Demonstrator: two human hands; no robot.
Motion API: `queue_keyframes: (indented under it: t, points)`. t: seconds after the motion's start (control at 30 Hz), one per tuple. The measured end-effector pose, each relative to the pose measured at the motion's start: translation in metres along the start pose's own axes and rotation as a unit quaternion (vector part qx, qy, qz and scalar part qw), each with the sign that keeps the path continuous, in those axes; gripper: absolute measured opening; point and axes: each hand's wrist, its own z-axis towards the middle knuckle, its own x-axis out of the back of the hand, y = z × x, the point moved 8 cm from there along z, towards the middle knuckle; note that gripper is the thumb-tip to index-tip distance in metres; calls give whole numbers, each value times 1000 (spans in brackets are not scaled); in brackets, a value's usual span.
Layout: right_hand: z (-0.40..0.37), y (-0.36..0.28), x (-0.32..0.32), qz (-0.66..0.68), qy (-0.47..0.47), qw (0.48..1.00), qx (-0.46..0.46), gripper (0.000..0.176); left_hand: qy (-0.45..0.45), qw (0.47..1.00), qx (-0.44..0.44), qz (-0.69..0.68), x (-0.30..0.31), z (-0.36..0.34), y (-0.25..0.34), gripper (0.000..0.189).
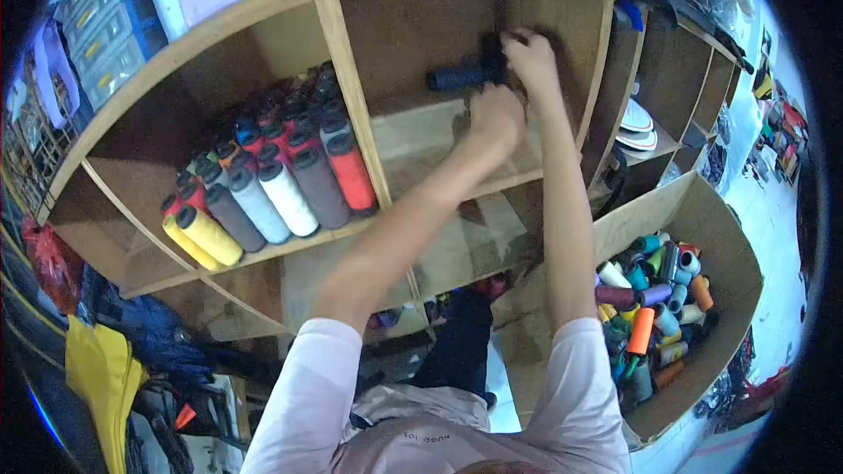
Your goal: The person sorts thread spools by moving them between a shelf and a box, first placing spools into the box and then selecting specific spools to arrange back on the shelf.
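Note:
Both my hands reach into the right compartment of a wooden shelf. A dark thread spool (455,78) lies on its side there, near the back. My left hand (497,114) is closed at its right end, with the fingertips partly hidden. Just above and to the right, my right hand (530,57) has its fingers curled at a second dark spool (492,48), which blends into the shadow. In the left compartment, several thread spools stand packed in rows, among them a white spool (288,199), a red spool (351,174) and a yellow spool (209,235).
A wooden divider (356,92) separates the two compartments. To my right stands an open cardboard box (733,276) with a heap of mixed thread spools. White round items (637,127) sit on the shelf beyond. Yellow fabric (101,377) hangs at the lower left.

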Motion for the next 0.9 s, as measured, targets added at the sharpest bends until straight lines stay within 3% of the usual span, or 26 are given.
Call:
queue_keyframes:
  t: [0.07,0.17,0.27,0.3,0.33,0.37,0.4,0.43,0.5,0.53,0.6,0.7,0.83,0.9]
  points:
    - [3,23,-19,-135,-8,991,-9,33,-5,999,5,51,-23,22,-13,27]
    - [-3,51,-33,-188,-85,979,-5,29,41,997,49,37,-38,35,-33,29]
    - [-5,78,-30,-239,-99,966,-21,34,42,992,58,106,-51,56,-51,31]
    - [-5,84,-34,-231,-119,966,-3,30,-15,997,63,38,-43,59,-53,33]
    - [-8,90,-37,-225,-141,964,13,27,-9,998,57,38,-54,68,-69,33]
    - [-14,87,-38,-200,-185,960,64,27,84,992,10,98,-69,82,-88,33]
    - [-21,87,-38,-240,-206,948,40,27,176,971,-37,156,-71,91,-94,33]
    - [-24,86,-37,-275,-193,941,33,27,180,971,-42,154,-53,92,-88,33]
    - [-23,85,-38,-314,-177,932,26,27,57,982,178,22,-37,99,-119,33]
    - [-22,88,-40,-309,-163,936,30,27,58,983,174,20,-52,111,-136,33]
    - [-19,92,-42,-305,-149,940,30,27,215,971,49,94,-63,130,-146,31]
    - [-30,82,-45,-347,-177,919,56,24,129,976,95,146,-80,143,-158,31]
    - [-28,92,-50,-342,-165,922,71,21,107,984,105,93,-48,134,-143,32]
    - [-26,94,-51,-333,-158,926,80,28,93,994,32,49,-31,117,-118,40]
